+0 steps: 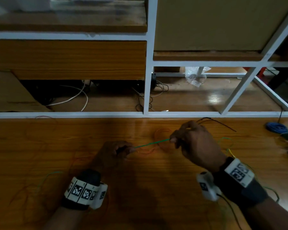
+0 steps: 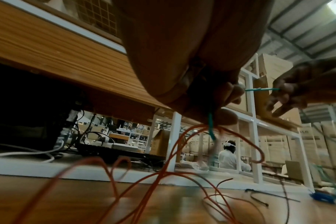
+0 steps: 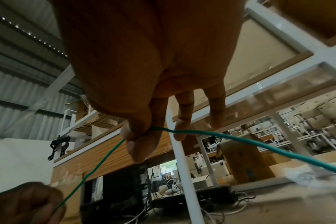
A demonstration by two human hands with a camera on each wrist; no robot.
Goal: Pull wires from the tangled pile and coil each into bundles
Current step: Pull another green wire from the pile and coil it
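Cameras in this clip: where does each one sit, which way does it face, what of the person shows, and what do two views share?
Head: worn on the head, looks forward and down at the table and shelf frame; shows both forearms, left hand and right hand.
Left wrist: low under the left hand, looks along it over orange wires; right hand at far right.
Right wrist: under the right hand, looks up and outward; left hand at bottom left.
Shared: all three show the green wire held between both hands.
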